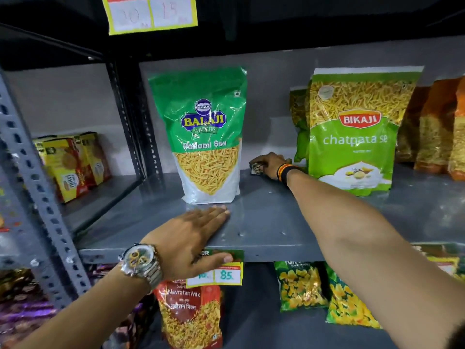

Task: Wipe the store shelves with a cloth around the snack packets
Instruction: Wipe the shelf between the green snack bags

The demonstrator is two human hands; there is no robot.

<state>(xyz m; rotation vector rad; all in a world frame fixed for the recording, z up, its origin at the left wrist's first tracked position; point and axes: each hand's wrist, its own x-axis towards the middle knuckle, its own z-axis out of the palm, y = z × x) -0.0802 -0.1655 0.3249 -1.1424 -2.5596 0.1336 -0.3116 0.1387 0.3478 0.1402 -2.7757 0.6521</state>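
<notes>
A grey metal shelf (264, 222) carries a green Balaji sev packet (208, 137) standing upright at the middle and a light-green Bikaji packet (352, 132) to its right. My right hand (270, 165) reaches deep between the two packets and presses a small dark patterned cloth (257, 168) onto the shelf near the back wall. My left hand (193, 238), with a wristwatch, lies flat with fingers spread on the shelf's front edge, just in front of the Balaji packet, its thumb over the price label.
Orange snack packets (437, 127) stand at the far right of the shelf. Yellow-red biscuit boxes (73, 165) sit on the neighbouring shelf to the left, beyond a perforated upright (37, 187). Below are a Navratan Mix packet (191, 313) and green-yellow packets (299, 285).
</notes>
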